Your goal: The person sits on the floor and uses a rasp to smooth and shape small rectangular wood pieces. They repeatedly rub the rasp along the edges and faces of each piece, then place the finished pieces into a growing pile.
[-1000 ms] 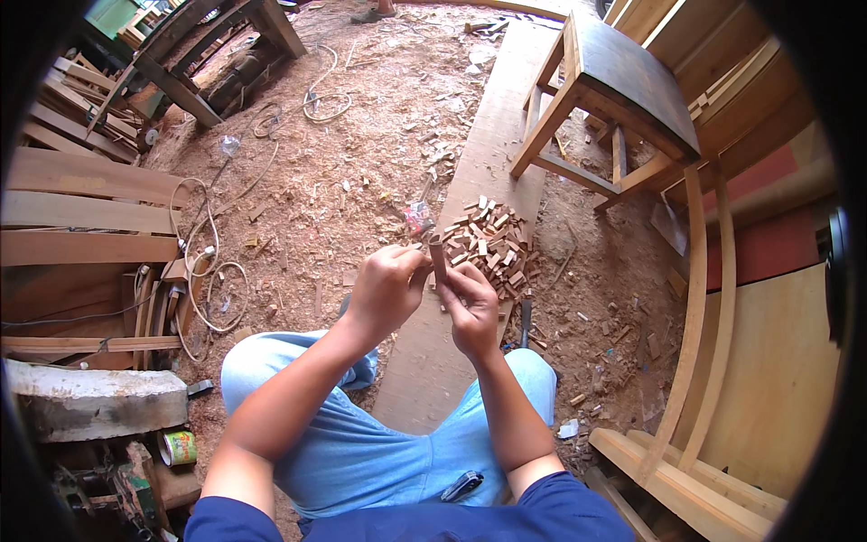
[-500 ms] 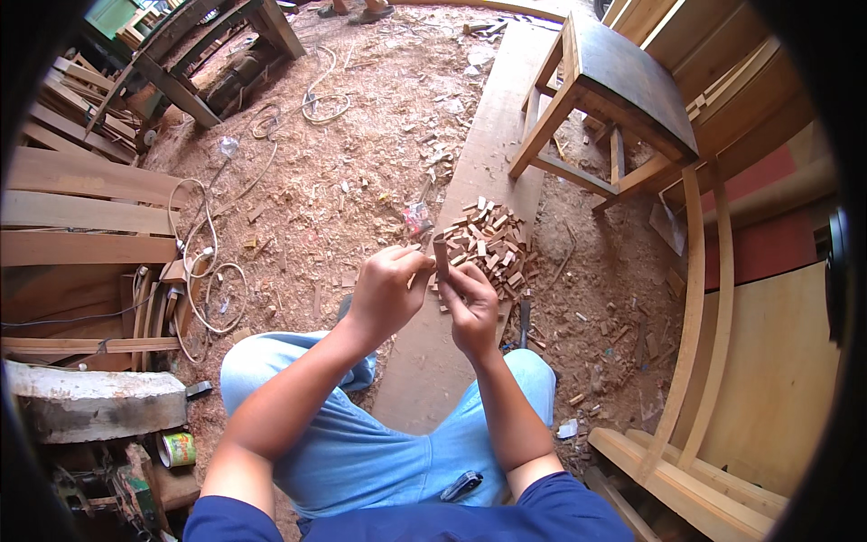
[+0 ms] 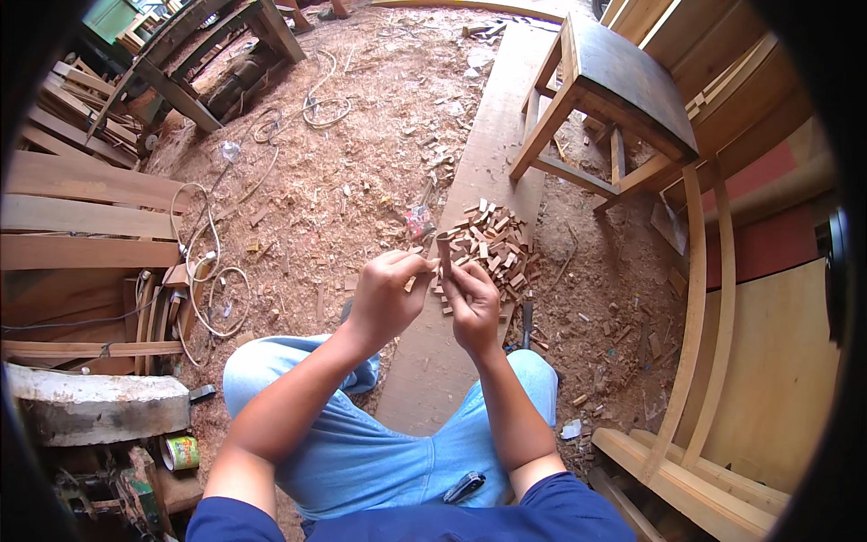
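My right hand [image 3: 474, 303] grips a slim brown wooden piece [image 3: 445, 248] held upright over a pile of small wooden blocks [image 3: 501, 248]. My left hand [image 3: 388, 289] is closed beside it, fingertips pinched at the piece's left side; whatever they hold is too small to make out. The blocks lie on a long board [image 3: 477, 149] on the floor. A narrow dark chisel-like tool [image 3: 526, 325] lies by my right knee, and a dark object [image 3: 463, 488] rests on my lap.
A wooden chair [image 3: 632, 86] stands front right, beside chair frames [image 3: 700, 343]. A rough table [image 3: 181, 95] stands far left. Stacked planks [image 3: 81, 217], looped cables [image 3: 321, 108] and a concrete block [image 3: 95, 406] lie around me on shaving-strewn floor. Another person's foot [image 3: 334, 13] shows at the top.
The wooden piece and my hands have shifted slightly to the right. At the top edge, the other person's feet have moved leftward.
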Demonstrator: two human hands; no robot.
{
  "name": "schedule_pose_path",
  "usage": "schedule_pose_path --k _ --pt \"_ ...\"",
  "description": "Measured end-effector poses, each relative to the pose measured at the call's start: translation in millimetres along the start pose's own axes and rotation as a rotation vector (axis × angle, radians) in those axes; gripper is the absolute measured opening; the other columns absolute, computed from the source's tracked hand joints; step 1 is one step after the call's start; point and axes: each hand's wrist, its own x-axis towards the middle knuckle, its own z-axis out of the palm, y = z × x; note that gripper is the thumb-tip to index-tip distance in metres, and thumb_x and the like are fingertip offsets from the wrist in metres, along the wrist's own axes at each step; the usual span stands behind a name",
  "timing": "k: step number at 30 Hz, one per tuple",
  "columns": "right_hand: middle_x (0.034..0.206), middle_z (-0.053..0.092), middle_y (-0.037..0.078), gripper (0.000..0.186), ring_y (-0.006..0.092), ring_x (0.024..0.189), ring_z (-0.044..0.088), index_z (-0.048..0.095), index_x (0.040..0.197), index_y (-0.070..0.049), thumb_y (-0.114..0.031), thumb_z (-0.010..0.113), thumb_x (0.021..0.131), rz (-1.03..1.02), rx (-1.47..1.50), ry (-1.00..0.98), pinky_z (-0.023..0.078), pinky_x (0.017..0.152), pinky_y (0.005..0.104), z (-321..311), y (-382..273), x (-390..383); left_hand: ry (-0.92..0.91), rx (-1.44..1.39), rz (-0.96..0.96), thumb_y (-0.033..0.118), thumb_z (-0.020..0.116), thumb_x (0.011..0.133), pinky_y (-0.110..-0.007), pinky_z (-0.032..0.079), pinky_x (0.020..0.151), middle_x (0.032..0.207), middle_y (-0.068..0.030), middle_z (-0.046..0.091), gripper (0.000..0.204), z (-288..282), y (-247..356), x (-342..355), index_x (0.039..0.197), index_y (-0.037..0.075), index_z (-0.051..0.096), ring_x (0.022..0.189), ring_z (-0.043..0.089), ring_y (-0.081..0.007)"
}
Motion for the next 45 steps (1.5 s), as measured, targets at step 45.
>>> schedule_pose_path --k 45 --pt "0.086 0.059 0.004 0.028 0.0095 0.074 0.055 0.076 0.123 0.004 0.007 0.066 0.097 -0.225 0.049 -0.051 0.042 0.063 0.0252 3 -18 -1 -0.011 0.031 -0.082 -0.001 0.075 0.084 -0.041 0.058 0.074 0.087 -0.0152 0.077 0.007 -4 2 -1 0.091 0.001 0.076 0.082 0.076 -0.0329"
